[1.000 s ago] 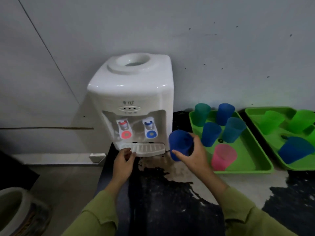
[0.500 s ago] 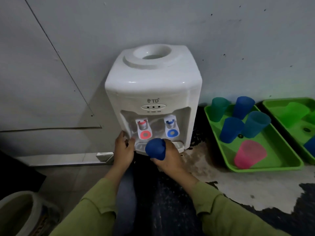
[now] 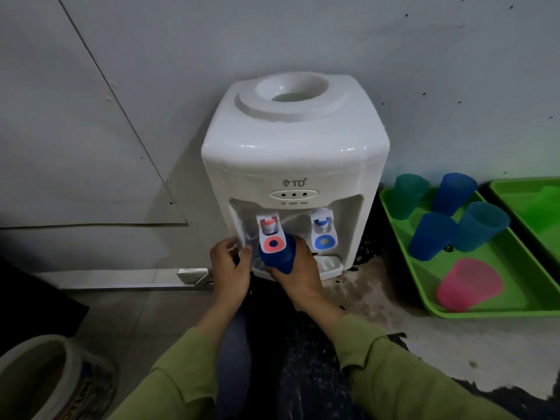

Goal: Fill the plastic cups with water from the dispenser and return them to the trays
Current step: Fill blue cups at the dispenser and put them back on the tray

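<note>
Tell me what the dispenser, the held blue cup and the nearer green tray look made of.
The dispenser: hard white plastic, glossy; highlights run along its moulded top edges. The blue cup in the right hand: probably thin plastic, matte, evenly coloured. The green tray: likely moulded plastic, smooth with faint sheen, raised rim.

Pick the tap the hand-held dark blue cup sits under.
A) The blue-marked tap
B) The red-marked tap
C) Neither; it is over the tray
B: the right hand holds the dark blue cup on the dispenser right below the red-marked tap, whose lever overlaps the cup's rim, while the blue-marked tap has nothing under it.
</note>
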A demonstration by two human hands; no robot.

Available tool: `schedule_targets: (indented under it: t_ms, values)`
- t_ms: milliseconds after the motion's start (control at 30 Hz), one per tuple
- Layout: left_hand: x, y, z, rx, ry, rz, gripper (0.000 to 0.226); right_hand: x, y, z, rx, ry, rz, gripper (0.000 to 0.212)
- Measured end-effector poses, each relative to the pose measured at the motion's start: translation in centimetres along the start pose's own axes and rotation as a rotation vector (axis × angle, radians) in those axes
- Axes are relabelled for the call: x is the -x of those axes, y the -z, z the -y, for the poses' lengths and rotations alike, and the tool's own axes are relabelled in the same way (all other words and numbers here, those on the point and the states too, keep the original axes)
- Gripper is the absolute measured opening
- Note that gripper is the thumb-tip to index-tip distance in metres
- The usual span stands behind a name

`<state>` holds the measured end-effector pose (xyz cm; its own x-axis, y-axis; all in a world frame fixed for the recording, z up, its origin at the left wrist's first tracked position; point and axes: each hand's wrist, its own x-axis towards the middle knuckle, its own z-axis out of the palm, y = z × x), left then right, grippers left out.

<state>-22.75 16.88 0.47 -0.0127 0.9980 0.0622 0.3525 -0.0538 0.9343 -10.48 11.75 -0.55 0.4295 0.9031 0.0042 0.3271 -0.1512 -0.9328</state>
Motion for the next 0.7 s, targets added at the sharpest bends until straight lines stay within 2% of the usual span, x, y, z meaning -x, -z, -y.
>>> schedule_targets:
  t_ms: [167, 333, 467, 700]
  values:
    - [-0.1, 0.0, -0.6, -0.149, -0.078, -0.005, 0.013, -0.1, -0.5, -0.7, -0.032, -0.018, -0.024, 0.074]
    - [-0.3, 0.0, -1.3, -0.275, -0.167, 0.094, 0.018, -0.7, -0.6, -1.1, -0.025, -0.036, -0.015, 0.077]
    - [-0.5, -0.1, -1.5, -0.289, -0.225, 0.138, 0.014, -0.9, -0.4, -1.1, -0.017, -0.052, 0.012, 0.078]
    - [-0.4, 0.2, -1.6, -0.342, -0.237, 0.191, 0.014, -0.8, -0.2, -1.1, -0.028, -0.072, 0.031, 0.078]
